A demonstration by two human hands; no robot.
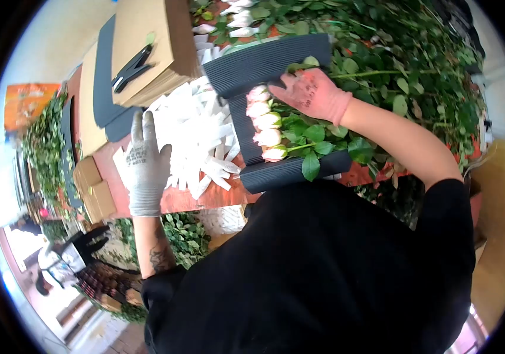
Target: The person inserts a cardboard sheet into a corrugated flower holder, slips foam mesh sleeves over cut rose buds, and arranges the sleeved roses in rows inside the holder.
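Observation:
My left hand (142,162), in a white-grey glove, is held open with its fingers stretched out, beside a heap of white paper strips (196,133). My right hand (312,96), in a pink glove, lies palm down over leafy stems, fingers apart, its tips close to the uppermost rose head. Several pale pink and cream roses (267,121) form a row on a sheet of black corrugated cardboard (270,65), heads to the left and stems to the right. Whether the right palm touches a stem is hidden.
A black stapler (133,69) rests on a stack of brown cardboard (152,35) at the upper left. Many leafy stems (406,88) cover the red table's (184,200) right side. More greenery (46,135) stands at the far left. Bundled dark flowers (102,280) are low on the left.

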